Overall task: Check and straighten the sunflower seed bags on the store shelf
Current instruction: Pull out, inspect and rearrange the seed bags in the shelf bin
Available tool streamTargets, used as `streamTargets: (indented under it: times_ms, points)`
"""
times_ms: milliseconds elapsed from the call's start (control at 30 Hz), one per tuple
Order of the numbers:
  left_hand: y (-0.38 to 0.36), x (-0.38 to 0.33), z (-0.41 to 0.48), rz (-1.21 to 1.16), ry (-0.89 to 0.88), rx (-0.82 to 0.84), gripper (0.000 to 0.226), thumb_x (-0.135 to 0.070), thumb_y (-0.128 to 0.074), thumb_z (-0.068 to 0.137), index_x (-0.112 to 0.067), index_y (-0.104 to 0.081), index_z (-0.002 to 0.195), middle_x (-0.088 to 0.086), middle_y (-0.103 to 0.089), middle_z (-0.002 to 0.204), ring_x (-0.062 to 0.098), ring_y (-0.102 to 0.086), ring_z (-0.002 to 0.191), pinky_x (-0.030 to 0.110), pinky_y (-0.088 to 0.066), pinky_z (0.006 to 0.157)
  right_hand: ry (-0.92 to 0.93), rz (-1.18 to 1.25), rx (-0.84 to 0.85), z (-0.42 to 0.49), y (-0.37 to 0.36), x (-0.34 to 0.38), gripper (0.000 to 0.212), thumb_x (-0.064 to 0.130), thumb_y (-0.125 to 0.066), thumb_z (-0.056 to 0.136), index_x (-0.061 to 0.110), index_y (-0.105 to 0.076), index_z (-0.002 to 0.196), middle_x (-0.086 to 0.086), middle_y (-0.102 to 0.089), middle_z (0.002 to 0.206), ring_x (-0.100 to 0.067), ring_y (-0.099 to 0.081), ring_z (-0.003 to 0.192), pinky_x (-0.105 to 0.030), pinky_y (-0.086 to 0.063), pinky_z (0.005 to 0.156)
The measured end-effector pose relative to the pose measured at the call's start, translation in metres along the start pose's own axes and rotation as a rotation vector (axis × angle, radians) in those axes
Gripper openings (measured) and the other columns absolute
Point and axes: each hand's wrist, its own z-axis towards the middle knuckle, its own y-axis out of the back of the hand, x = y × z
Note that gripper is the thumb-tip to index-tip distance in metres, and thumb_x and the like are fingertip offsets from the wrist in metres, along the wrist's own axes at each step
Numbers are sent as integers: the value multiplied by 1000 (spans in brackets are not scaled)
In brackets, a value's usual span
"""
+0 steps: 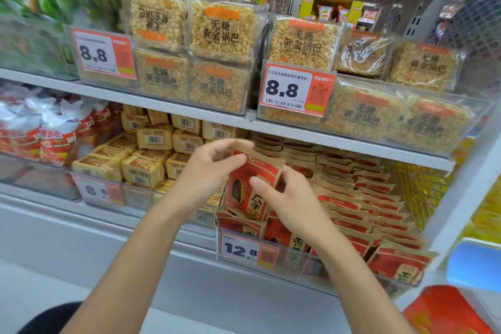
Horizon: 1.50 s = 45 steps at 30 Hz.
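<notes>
Head | left hand (208, 168), right hand (287, 198) pinch seed bag (244, 190) | bin (298, 266): bags (379, 198)

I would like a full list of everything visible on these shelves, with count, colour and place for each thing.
held sunflower seed bag: one, red and tan, between both hands
shelved sunflower seed bags: many, red and tan, lower shelf, right
rice crust packs: about ten, golden, upper shelf
barcoded packs: many, pale yellow, lower shelf, left
8.8 price tags: two, white and orange, upper shelf front
12.8 price tag: one, white and orange, below the held bag
left hand: one, pinches the held bag's top
right hand: one, grips the held bag's right side
</notes>
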Motion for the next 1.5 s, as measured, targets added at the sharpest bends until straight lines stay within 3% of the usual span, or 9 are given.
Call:
streamTargets:
  times_ms: [133, 300, 533, 667, 833, 1033, 1167, 1300, 1500]
  points:
    - [2, 3, 2, 107, -22, -6, 17, -13, -57, 98, -21, -71, 102, -3, -72, 91, 5, -69, 82, 16, -52, 68, 88, -150, -201, 0, 7, 0, 12, 28, -62, 94, 31, -59, 105, 14, -63, 92, 1, -57, 81, -16, -48, 72]
    - [17, 10, 3, 472, 152, 205, 14, -19, -63, 94, -22, -76, 88, -1, -74, 87, 18, -68, 86, 40, -52, 85, 62, -635, -9, 1, 3, -11, 13, 38, -57, 95, 35, -68, 102, 10, -60, 99, -12, -48, 102, -27, -34, 83]
    - [23, 18, 6, 621, 225, 307, 12, -25, -65, 94, -27, -77, 95, -13, -73, 99, 1, -64, 96, 31, -48, 96, 90, -829, 132, -3, -1, -7, 30, 36, -43, 101, 29, -67, 117, 3, -43, 105, -13, -14, 98, -29, -20, 99]
    - [23, 24, 8, 696, 235, 327, 11, -30, -67, 92, -32, -76, 97, -14, -73, 103, 4, -65, 98, 36, -50, 98, 43, -821, 195, -1, 1, -7, 34, 36, -40, 102, 28, -65, 124, 2, -42, 109, -11, -16, 109, -35, -17, 109]
    - [33, 18, 4, 458, 226, 411, 26, -43, -72, 82, -36, -75, 107, -22, -73, 105, -7, -66, 98, 14, -52, 84, 42, -538, 139, 4, 9, -10, 32, 48, -46, 97, 37, -66, 119, 15, -59, 113, -10, -39, 118, -38, -35, 103]
    - [33, 24, 8, 512, 203, 391, 36, -51, -69, 71, -35, -78, 101, -17, -74, 105, -2, -66, 101, 32, -52, 98, 13, -465, -49, 15, 16, -10, 26, 28, -52, 98, 35, -65, 120, 9, -57, 117, -9, -47, 119, -31, -38, 104]
    - [32, 20, 7, 444, 172, 344, 21, -44, -66, 84, -35, -75, 100, -24, -73, 90, -13, -64, 81, 15, -50, 75, -46, -582, 37, 27, 12, -12, 28, 30, -57, 96, 34, -64, 122, 8, -60, 116, -14, -43, 125, -39, -39, 107]
    - [34, 24, 10, 351, 101, 28, 23, -28, -54, 100, -23, -75, 93, -11, -74, 85, -10, -57, 58, 15, -44, 63, -19, -669, 61, 34, 9, -8, 23, 28, -60, 95, 28, -70, 116, 7, -63, 106, -17, -41, 121, -38, -36, 107]
    - [31, 12, 7, 244, 42, -38, 20, -26, -52, 100, -31, -70, 108, -14, -73, 106, -3, -64, 91, 11, -46, 72, 289, -570, -171, 29, 18, 11, 13, 22, -54, 99, 20, -66, 103, 10, -60, 101, -5, -51, 96, -25, -42, 93]
